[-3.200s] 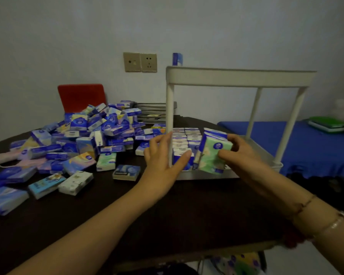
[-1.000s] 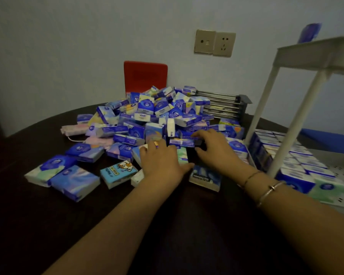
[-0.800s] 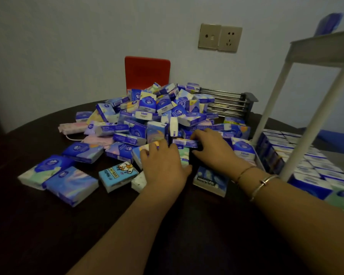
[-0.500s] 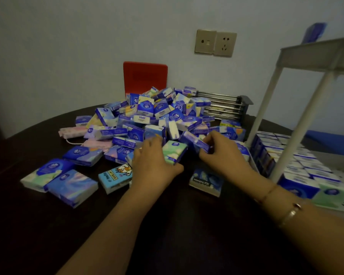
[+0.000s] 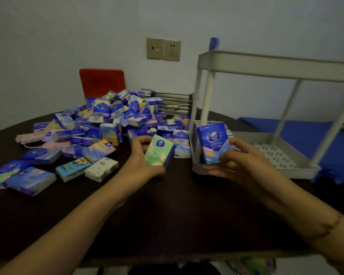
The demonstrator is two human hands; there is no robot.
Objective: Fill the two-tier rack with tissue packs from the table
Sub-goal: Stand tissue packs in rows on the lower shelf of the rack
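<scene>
My left hand (image 5: 139, 163) holds a green tissue pack (image 5: 158, 150) above the dark table (image 5: 177, 211). A blue tissue pack (image 5: 213, 142) stands upright in the grip of my right hand (image 5: 244, 165), at the near left corner of the white two-tier rack (image 5: 276, 65). The rack's perforated lower tray (image 5: 276, 155) shows bare holes on its right part; packs at its left are mostly hidden behind the blue pack. One blue pack (image 5: 214, 43) sits on the top tier. A big pile of tissue packs (image 5: 111, 120) covers the table's left.
A red chair back (image 5: 102, 82) stands behind the pile. A metal wire rack (image 5: 174, 103) lies at the table's far side. Wall sockets (image 5: 163, 49) are above it. A blue-covered surface (image 5: 306, 135) lies to the right beyond the rack.
Both hands have lifted a pack each out of the pile and moved right, toward the rack's lower tray. The view has swung right with them.
</scene>
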